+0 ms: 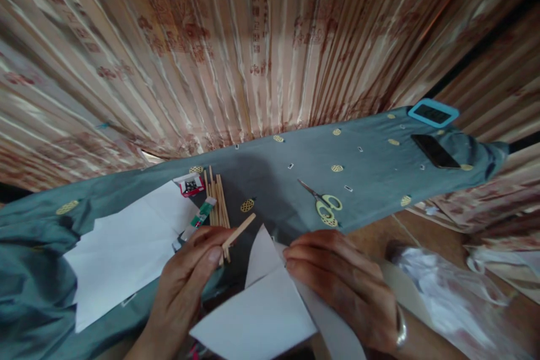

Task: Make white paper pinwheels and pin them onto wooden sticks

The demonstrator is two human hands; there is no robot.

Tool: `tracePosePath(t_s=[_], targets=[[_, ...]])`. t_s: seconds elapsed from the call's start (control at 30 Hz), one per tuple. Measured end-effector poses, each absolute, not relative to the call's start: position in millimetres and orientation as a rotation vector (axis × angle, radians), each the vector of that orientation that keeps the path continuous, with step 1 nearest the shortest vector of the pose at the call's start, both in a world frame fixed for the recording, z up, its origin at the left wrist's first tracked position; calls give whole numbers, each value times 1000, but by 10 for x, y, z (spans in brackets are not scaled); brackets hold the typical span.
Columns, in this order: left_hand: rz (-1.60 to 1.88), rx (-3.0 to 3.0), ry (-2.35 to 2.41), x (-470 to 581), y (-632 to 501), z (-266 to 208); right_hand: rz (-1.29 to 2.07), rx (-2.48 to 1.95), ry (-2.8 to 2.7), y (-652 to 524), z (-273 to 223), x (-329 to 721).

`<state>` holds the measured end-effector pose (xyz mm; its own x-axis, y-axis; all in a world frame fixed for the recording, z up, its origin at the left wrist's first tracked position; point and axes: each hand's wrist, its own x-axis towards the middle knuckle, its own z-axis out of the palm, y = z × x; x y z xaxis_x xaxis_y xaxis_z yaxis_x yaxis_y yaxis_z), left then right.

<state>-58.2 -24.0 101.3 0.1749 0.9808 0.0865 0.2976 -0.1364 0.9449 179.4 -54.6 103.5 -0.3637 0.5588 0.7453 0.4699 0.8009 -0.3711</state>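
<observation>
White paper (257, 315), likely flimsy, my right hand (343, 281) holds centrally by the tabletop's (270, 180) near edge, my left hand (189, 270) a stick (242, 226).

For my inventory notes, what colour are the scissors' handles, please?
The scissors' handles are pale yellow-green, best seen in the head view.

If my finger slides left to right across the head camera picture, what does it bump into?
White paper on the cloth → left hand holding a wooden stick → folded white paper → right hand → dark phone.
</observation>
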Motion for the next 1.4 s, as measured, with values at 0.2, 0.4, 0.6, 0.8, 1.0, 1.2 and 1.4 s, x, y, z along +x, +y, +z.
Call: tracePosePath(t_s=[0.2,0.4,0.6,0.8,1.0,1.2,1.4], targets=[[917,1753,1161,-627,-246,956,318,-820,-2042,-534,1118,1802],[899,1850,1099,-553,-254,1035,399,-770,-1977,-503,1081,1804],[928,1876,1029,-565,-277,1038,407,-769,-1985,-487,1064,1820],[908,1873,1007,-590,-300,978,387,-782,-1956,-463,1066,1776],[862,1806,1027,-521,-315,1046,407,-747,-1894,-407,1022,1759],[823,1765,1090,-517,-348,963,549,-773,-1815,-373,1033,1758],[809,1776,1111,-501,-344,933,650,-828,-1723,-348,1016,1727]])
